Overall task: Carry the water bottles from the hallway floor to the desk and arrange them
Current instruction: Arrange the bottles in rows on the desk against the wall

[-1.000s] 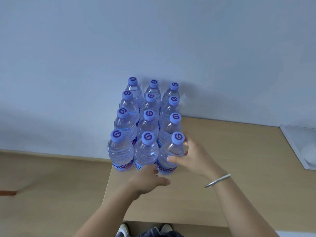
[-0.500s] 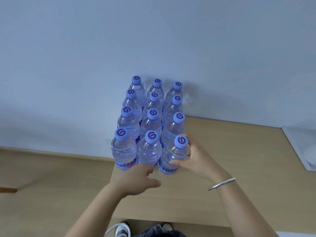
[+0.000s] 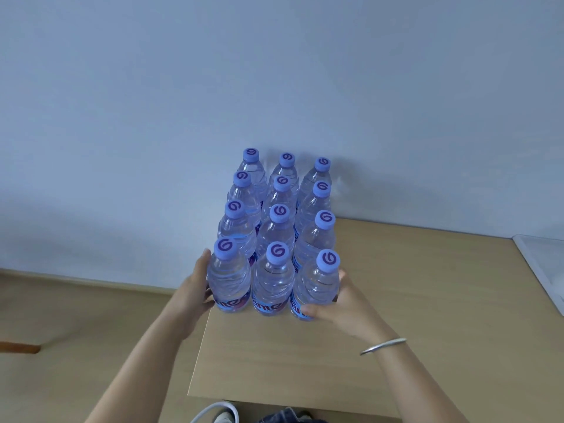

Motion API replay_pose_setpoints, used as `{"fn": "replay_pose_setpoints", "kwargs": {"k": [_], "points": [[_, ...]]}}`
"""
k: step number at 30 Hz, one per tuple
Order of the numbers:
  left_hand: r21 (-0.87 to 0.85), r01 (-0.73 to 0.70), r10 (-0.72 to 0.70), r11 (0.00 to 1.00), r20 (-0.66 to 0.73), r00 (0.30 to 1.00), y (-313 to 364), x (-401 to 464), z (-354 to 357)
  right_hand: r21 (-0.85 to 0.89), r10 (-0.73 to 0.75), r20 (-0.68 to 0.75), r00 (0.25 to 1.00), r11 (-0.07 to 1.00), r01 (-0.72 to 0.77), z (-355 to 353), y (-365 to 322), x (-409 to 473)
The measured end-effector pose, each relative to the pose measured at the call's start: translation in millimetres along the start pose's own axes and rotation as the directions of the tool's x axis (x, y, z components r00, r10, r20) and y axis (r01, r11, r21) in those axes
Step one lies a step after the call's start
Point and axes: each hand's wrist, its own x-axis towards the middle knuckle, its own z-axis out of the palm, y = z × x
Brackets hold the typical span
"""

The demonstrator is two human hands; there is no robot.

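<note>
1. Twelve water bottles (image 3: 276, 236) stand upright on the surface (image 3: 396, 315), in a block three across and four deep, at its left edge. The back row sits close to the wall (image 3: 274, 71); contact cannot be judged.
2. Left hand (image 3: 195, 288) lies against the outer side of the front-left bottle (image 3: 229, 279). Fingers look fairly straight along the bottle wall; its grip reads as a flat press, not a wrap.
3. Right hand (image 3: 341, 303) holds the front-right bottle (image 3: 317, 288) low down, thumb across the label zone in front, fingers behind the far side. Grip is curled round that bottle. A bangle (image 3: 383, 346) sits on this wrist.
4. Front-middle bottle (image 3: 273, 282) stands between the two, touching or nearly touching both.
5. Judgement: task near its end, all visible bottles on the surface; the step in hand is squaring up the front row.
6. Risks from here:
 - The left column stands at the surface's left edge, and floor (image 3: 76, 315) lies directly below. A sideways push from the right hand not matched by the left could tip the front-left bottle off.
 - Squeezing high on the bottles could make them lean and knock the row behind.
 - Thin, ribbed plastic may flex under pressure, so the bottle can slip in the grip.
</note>
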Motion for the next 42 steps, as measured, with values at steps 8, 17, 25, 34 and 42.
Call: {"fn": "replay_pose_setpoints", "kwargs": {"k": [8, 17, 25, 34, 42], "points": [[-0.039, -0.021, 0.019, 0.999, -0.051, 0.999, 5, 0, 11, 0.024, -0.016, -0.086, 0.996, 1.000, 0.018, 6, 6, 0], [-0.019, 0.021, -0.022, 1.000, -0.056, 0.998, 11, 7, 4, 0.004, -0.003, 0.150, 0.989, 1.000, 0.002, -8, 1, 1], [-0.028, -0.191, 0.180, 0.981, -0.224, 0.958, 114, 69, -24, 0.184, 0.252, -0.145, 0.957, 0.957, -0.224, -97, -25, 61], [0.102, 0.144, -0.154, 0.984, 0.094, 0.984, 114, 147, -11, 0.571, 0.438, 0.050, 0.897, 0.725, -0.386, -80, -21, 152], [-0.038, 0.199, -0.184, 0.979, 0.244, 0.952, 80, 191, -4, 0.602, 0.384, 0.110, 0.917, 0.709, -0.368, -57, 1, 193]]}}
